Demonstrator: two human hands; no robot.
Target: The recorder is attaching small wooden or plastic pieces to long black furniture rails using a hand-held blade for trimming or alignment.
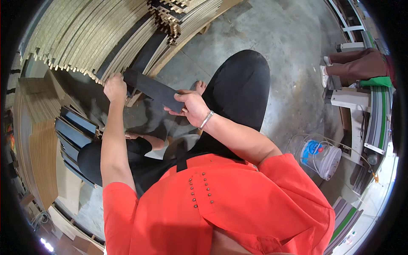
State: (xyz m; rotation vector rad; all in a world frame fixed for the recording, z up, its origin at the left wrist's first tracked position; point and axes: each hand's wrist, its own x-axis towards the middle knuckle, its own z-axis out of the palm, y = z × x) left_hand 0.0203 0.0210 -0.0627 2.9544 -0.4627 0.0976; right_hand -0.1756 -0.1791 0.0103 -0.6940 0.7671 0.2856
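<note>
A flat, dark grey strip of board (149, 87) lies slantwise in front of me, between my two hands. My right hand (192, 106) grips its right end, thumb on top and fingers beneath. At the strip's other end is my left hand (114, 88), closed, with its fingertips mostly hidden; it appears to hold that end against the edge of the stack. Just beyond stand tall stacks of pale board strips (85, 36), their ends uneven, with dark-faced pieces (153, 49) among them.
Left of my knee are bundled dark panels (76, 127) and a stack of brown sheets (42, 157). A clear plastic bucket (327, 161) stands on the concrete floor (293, 85) at right. Another person's legs (355, 63) show beside a white metal frame (350, 100).
</note>
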